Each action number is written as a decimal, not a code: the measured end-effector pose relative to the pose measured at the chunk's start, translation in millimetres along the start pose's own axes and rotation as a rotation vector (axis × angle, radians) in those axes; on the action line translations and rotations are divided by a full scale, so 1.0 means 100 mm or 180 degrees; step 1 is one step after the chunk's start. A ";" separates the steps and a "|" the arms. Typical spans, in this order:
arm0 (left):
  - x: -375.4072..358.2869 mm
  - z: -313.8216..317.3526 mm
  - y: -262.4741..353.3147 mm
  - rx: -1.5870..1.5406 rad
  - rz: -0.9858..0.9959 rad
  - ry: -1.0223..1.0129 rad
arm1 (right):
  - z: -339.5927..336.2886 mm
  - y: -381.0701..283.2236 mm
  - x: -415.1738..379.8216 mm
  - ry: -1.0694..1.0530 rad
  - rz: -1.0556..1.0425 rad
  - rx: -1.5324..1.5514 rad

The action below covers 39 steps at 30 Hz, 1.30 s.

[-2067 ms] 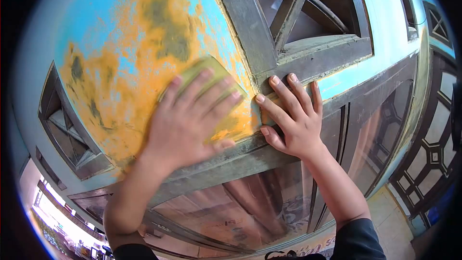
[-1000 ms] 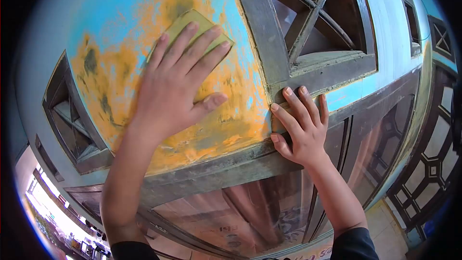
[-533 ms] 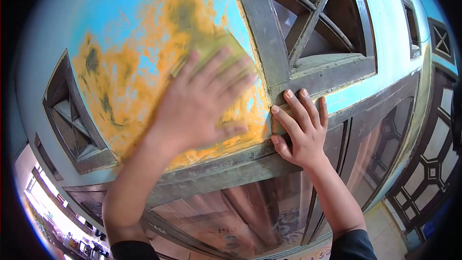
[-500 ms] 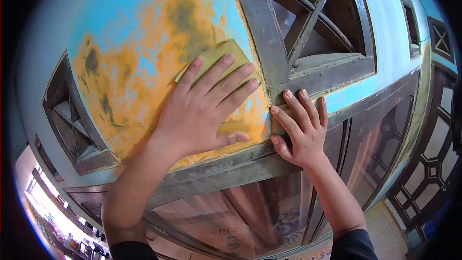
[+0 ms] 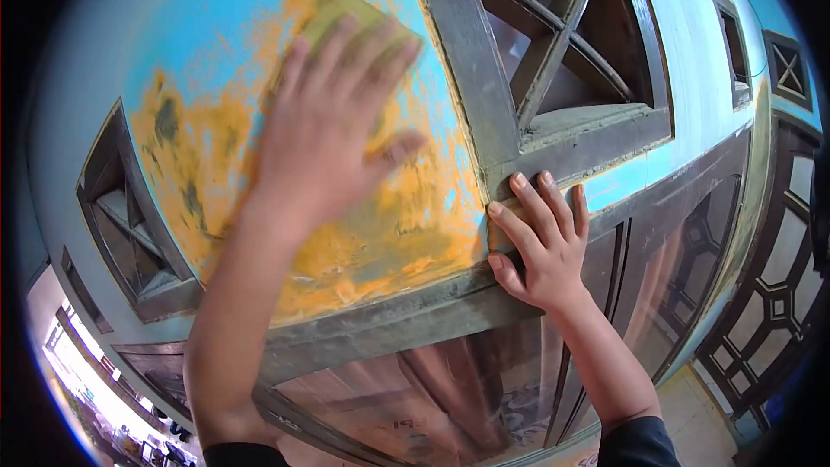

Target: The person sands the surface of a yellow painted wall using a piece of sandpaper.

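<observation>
My left hand (image 5: 324, 134), blurred by motion, presses a yellow-green sheet (image 5: 393, 24) flat against the wall, its fingers stretched over the sheet and its thumb out to the side. Around it the blue wall (image 5: 194, 22) carries rough orange patches (image 5: 220, 125) with dark smears. Farther right, my right hand (image 5: 546, 246) rests with spread fingers on the corner of the dark wooden frame (image 5: 484, 125), below the vent opening, and holds nothing.
A vent with crossed bars (image 5: 562, 30) is at the upper right, and a smaller one (image 5: 130, 220) at the left. Glass panes (image 5: 406, 389) run below the wooden beam (image 5: 372, 333). A dark patterned door (image 5: 778, 294) stands at the far right.
My left hand and the sheet under it have moved up and slightly left over the wall, uncovering more orange surface below. My right hand has stayed nearly in place.
</observation>
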<state>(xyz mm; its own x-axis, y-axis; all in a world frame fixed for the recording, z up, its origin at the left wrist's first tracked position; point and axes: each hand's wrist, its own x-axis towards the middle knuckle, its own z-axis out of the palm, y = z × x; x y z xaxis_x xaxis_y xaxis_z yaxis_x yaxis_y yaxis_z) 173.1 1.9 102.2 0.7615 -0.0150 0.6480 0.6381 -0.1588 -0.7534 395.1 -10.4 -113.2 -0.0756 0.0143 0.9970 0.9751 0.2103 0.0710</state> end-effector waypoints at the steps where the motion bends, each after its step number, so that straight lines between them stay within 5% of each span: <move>1: 0.09 0.04 -0.15 0.0121 -0.0176 0.0179 | -0.01 0.00 -0.01 -0.0008 -0.0002 0.0002; 3: 0.15 0.04 -0.18 0.0215 -0.0409 0.0373 | 0.00 0.00 -0.02 -0.0017 0.0002 -0.0013; 10: -0.10 -0.06 0.25 -0.0337 0.0291 -0.0136 | -0.02 -0.01 -0.02 -0.0050 0.0034 0.0002; 15: 0.37 0.09 -0.24 -0.0003 -0.0273 0.0739 | 0.02 -0.01 -0.02 0.0004 0.0006 0.0001; 22: -0.05 -0.02 0.46 -0.0500 0.0120 -0.0062 | -0.01 0.00 -0.03 -0.0022 0.0011 0.0027; 30: 0.42 0.11 -0.29 0.0378 -0.0510 0.0664 | 0.01 0.00 -0.03 0.0004 0.0016 0.0051; 39: -0.45 -0.06 0.46 -0.0377 0.0257 -0.0504 | -0.01 0.01 -0.03 -0.0030 0.0013 0.0048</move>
<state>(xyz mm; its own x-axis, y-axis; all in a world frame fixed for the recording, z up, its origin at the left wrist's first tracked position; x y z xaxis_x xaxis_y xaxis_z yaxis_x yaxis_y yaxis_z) 167.6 -10.4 38.4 0.8240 0.1214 0.5535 0.5635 -0.2785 -0.7778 396.7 -10.8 -116.2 -0.0738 0.0245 0.9970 0.9721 0.2248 0.0665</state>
